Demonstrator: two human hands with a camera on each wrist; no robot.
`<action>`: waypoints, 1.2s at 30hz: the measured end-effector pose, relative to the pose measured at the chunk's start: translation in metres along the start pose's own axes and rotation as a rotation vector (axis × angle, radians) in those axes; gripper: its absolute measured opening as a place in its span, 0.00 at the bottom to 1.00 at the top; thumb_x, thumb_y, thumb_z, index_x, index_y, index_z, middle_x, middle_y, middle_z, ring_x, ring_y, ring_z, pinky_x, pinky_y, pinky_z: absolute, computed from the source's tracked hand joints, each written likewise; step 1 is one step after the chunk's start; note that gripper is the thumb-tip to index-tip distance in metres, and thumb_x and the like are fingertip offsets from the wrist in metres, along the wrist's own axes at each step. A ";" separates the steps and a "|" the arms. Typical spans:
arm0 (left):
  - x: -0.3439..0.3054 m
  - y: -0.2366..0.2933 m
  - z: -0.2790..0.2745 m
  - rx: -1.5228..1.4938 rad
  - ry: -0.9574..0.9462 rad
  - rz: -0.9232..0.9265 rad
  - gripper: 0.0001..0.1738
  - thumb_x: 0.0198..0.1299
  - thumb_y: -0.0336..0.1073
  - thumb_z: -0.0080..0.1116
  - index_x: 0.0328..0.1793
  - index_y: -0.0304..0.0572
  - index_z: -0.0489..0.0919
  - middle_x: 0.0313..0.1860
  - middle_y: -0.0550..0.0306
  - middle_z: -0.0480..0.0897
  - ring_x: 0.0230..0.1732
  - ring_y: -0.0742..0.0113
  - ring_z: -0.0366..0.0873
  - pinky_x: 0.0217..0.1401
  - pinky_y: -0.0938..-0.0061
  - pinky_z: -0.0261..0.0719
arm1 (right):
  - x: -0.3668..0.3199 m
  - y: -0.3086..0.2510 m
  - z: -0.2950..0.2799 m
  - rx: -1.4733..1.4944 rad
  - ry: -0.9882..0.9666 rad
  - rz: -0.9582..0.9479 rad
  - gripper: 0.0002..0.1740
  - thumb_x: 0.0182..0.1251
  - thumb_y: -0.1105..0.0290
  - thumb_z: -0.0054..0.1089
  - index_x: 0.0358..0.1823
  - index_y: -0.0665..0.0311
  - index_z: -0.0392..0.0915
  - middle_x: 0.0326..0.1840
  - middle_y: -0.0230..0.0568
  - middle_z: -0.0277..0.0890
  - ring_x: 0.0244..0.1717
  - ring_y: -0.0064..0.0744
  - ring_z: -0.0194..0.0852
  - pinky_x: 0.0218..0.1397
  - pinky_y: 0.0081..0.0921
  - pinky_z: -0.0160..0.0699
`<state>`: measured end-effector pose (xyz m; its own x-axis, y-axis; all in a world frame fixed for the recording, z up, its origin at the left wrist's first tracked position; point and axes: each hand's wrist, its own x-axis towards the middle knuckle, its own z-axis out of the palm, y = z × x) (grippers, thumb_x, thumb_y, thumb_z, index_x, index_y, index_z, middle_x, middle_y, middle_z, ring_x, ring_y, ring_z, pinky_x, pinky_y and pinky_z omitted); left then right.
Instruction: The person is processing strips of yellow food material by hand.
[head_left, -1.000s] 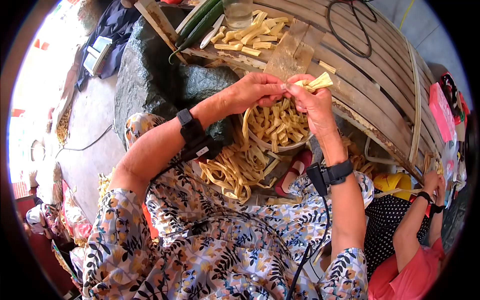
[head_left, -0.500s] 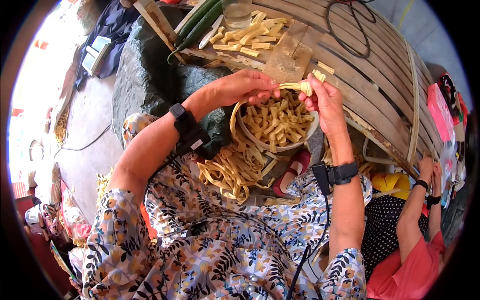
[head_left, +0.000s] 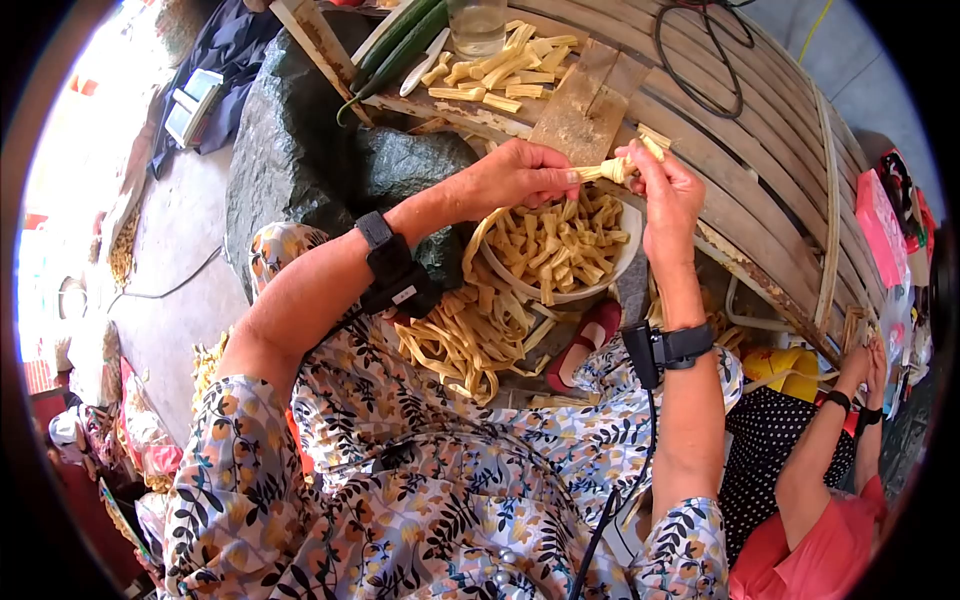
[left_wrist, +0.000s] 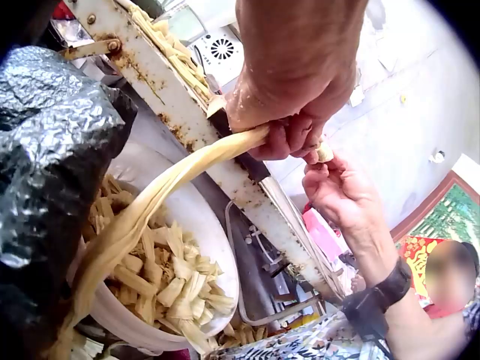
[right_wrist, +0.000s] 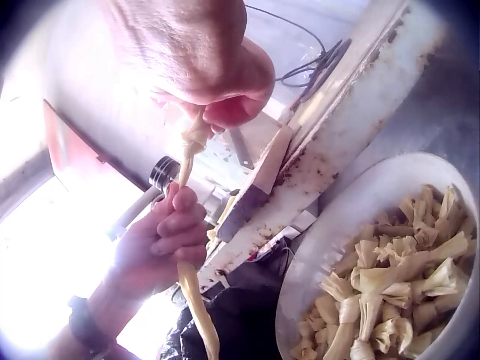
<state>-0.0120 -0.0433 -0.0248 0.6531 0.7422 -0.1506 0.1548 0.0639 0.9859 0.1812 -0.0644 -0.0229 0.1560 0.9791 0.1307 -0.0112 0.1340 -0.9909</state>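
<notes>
Between my hands, above the bowl, stretches a pale yellow pleated strip (left_wrist: 165,184) with a knot (right_wrist: 196,139) near its short end. My left hand (head_left: 525,178) grips the strip on the long side of the knot. Out of that fist the tail hangs past the bowl's rim, as the left wrist view shows. My right hand (head_left: 670,195) pinches the short end beside the knot, fingertips close against it. Below sits a white bowl (head_left: 633,240) heaped with small knotted pieces (head_left: 555,245) of the same yellow material.
Loose long strips (head_left: 465,340) lie in a pile beside the bowl. On the slatted table stand a wooden board (head_left: 585,105), short cut pieces (head_left: 510,70), cucumbers (head_left: 405,45), a knife (head_left: 425,62) and a glass (head_left: 477,25). Another person's hands (head_left: 865,365) work at right.
My hands were together over the strip, then drew apart, showing the knot. Since then both have shifted right, the left hand still gripping the long side and the right the short end.
</notes>
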 end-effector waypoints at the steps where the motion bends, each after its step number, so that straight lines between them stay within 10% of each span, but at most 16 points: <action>1: 0.000 -0.001 0.001 -0.021 -0.010 0.007 0.15 0.63 0.42 0.48 0.32 0.39 0.78 0.17 0.70 0.66 0.21 0.82 0.60 0.24 0.86 0.60 | 0.001 0.001 0.000 0.049 0.030 0.017 0.10 0.59 0.68 0.57 0.29 0.68 0.81 0.24 0.25 0.73 0.23 0.11 0.58 0.26 0.13 0.58; 11: -0.003 -0.002 -0.001 0.084 0.090 0.025 0.16 0.63 0.43 0.48 0.32 0.39 0.77 0.18 0.71 0.67 0.22 0.83 0.61 0.25 0.86 0.60 | -0.005 -0.010 0.002 0.060 -0.167 0.340 0.14 0.57 0.61 0.61 0.42 0.60 0.79 0.32 0.28 0.77 0.34 0.15 0.72 0.27 0.08 0.65; 16: -0.002 0.003 -0.004 -0.046 0.048 -0.065 0.15 0.62 0.42 0.49 0.31 0.40 0.78 0.19 0.72 0.67 0.22 0.83 0.61 0.26 0.87 0.60 | -0.002 -0.001 0.009 0.225 -0.237 0.274 0.10 0.53 0.72 0.62 0.36 0.67 0.77 0.23 0.29 0.71 0.19 0.11 0.59 0.18 0.10 0.56; 21: 0.002 0.005 -0.021 -0.159 0.031 -0.064 0.12 0.60 0.41 0.51 0.33 0.43 0.79 0.28 0.67 0.77 0.23 0.83 0.63 0.27 0.87 0.63 | 0.007 -0.004 0.009 0.292 -0.172 0.325 0.08 0.52 0.75 0.60 0.34 0.70 0.76 0.22 0.31 0.70 0.18 0.11 0.58 0.17 0.10 0.52; 36: 0.038 0.029 -0.054 0.052 0.104 0.060 0.12 0.61 0.38 0.50 0.33 0.37 0.79 0.19 0.70 0.68 0.21 0.81 0.61 0.23 0.86 0.60 | 0.044 -0.007 0.009 0.549 -0.124 0.333 0.08 0.57 0.74 0.58 0.37 0.68 0.75 0.23 0.32 0.70 0.17 0.11 0.58 0.17 0.08 0.55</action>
<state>-0.0224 0.0229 0.0020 0.5820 0.8092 -0.0803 0.1577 -0.0154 0.9874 0.1789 -0.0204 -0.0100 -0.0579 0.9877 -0.1449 -0.5474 -0.1529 -0.8228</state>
